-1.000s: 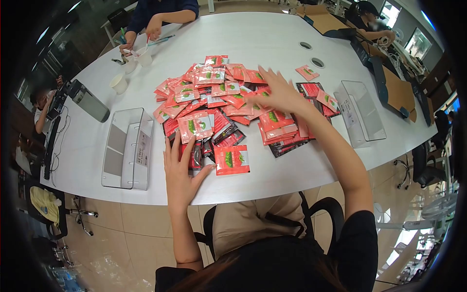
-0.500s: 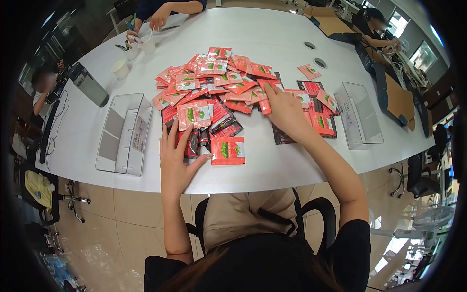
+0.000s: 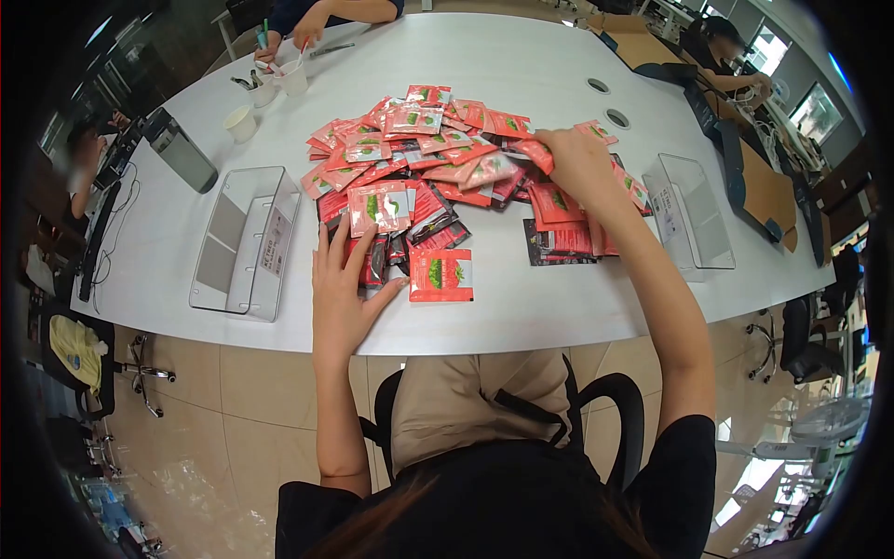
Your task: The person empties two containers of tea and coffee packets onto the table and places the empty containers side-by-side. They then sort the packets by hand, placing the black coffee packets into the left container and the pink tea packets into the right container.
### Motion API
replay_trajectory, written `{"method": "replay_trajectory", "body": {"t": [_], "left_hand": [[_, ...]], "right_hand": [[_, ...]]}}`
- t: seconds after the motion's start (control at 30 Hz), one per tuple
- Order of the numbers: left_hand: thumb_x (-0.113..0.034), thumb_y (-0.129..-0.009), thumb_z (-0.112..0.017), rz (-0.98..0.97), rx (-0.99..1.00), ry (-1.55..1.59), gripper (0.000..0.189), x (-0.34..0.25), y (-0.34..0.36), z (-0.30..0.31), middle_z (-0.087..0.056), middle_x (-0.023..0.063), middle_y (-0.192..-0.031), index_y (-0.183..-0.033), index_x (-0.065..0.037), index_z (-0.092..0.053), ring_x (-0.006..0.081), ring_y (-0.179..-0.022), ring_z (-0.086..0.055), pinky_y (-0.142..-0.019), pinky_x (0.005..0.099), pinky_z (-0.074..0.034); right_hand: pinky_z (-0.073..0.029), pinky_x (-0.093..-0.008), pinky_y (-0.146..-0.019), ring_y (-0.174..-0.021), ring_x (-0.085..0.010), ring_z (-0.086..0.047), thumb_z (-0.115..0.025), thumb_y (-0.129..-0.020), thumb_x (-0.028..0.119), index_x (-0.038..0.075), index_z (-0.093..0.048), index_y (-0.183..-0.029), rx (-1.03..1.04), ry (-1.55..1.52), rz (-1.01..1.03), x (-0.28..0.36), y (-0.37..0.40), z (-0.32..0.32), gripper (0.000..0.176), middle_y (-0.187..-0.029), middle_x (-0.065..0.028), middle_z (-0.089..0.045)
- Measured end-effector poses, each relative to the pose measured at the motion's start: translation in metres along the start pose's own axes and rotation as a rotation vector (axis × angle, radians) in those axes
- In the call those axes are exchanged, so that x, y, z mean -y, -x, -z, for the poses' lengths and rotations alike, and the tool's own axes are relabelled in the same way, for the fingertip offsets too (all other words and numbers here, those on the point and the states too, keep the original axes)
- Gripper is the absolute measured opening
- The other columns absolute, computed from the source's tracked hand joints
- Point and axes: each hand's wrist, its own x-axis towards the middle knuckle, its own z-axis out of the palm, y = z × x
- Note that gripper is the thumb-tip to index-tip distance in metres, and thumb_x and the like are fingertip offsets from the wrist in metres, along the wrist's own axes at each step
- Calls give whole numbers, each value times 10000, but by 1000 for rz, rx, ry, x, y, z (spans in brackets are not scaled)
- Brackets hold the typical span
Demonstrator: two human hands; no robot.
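A heap of red sachets, with pictures of green and red fruit on them, lies in the middle of the white table. My left hand rests at the heap's near left edge, fingers spread over the packets there. Close to its thumb, one red sachet lies flat. My right hand pinches a red sachet by its end at the heap's right side. Beneath that hand is a smaller group of red and dark sachets, partly hidden by my forearm.
Clear plastic bins stand on the left and right. A bottle and white cups are at the back left, beside another person's hands. Opened cardboard boxes line the right edge.
My right hand has moved right and away from me, a red sachet now lifted in its fingers. The left hand stays in place on the packets. The view has shifted slightly.
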Motion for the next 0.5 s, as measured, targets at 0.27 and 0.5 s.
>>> {"method": "replay_trajectory", "body": {"t": [0.27,0.5], "left_hand": [[-437,-692,-808,-19,12,6,826,-1,-1,2,-320,127,-1548,-1414,-182,-496,422,-1428,-240,-1124,611,-214],[-493,-633,-824,-95,91,55,895,-5,-3,8,-353,121,-1533,-1409,-182,-504,408,-1428,-254,-1139,597,-192]], "right_hand": [[-343,-439,-1117,-1418,-385,-293,-799,-680,576,204,-285,-1524,321,-502,58,-20,-14,-16,1056,-1545,-252,-238],[-138,-614,-1147,-1477,-407,-81,-509,-828,739,212,-269,-1534,395,-293,-31,16,-33,-49,913,-1601,-170,-156]]}}
